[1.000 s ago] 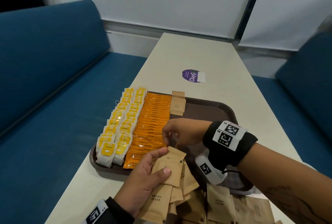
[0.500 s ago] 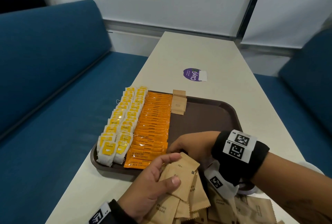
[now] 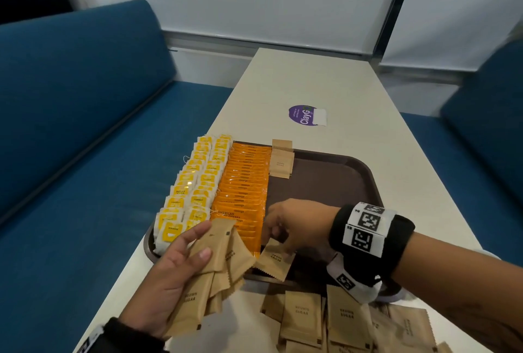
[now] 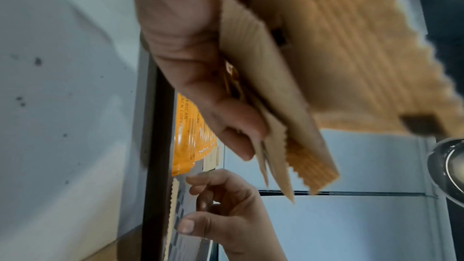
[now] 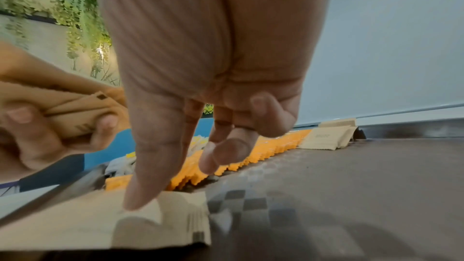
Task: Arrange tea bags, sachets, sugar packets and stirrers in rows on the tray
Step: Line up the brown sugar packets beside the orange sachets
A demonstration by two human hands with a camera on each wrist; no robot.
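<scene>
A brown tray [image 3: 339, 174] holds two rows of yellow tea bags [image 3: 198, 183], a row of orange coffee sachets [image 3: 243, 183] and a few brown sugar packets [image 3: 281, 163] at its far edge. My left hand [image 3: 198, 242] grips a fanned bunch of brown sugar packets [image 3: 220, 256] above the tray's near left corner. One brown sugar packet [image 3: 274, 263] lies at the tray's near edge beside the sachets. My right hand [image 3: 271, 235] hovers over it. In the right wrist view its thumb [image 5: 143, 186] touches that packet [image 5: 100, 225] while the other fingers hang loosely curled above it.
Several loose brown sugar packets [image 3: 339, 321] lie on the white table in front of the tray. A purple sticker [image 3: 304, 115] sits farther up the table. Blue sofas [image 3: 70, 126] flank the table. The tray's right half [image 5: 351, 186] is bare.
My right hand took a packet from the left hand's bunch, carried it down and toward me, and laid it at the tray's near edge. The left hand lifted slightly.
</scene>
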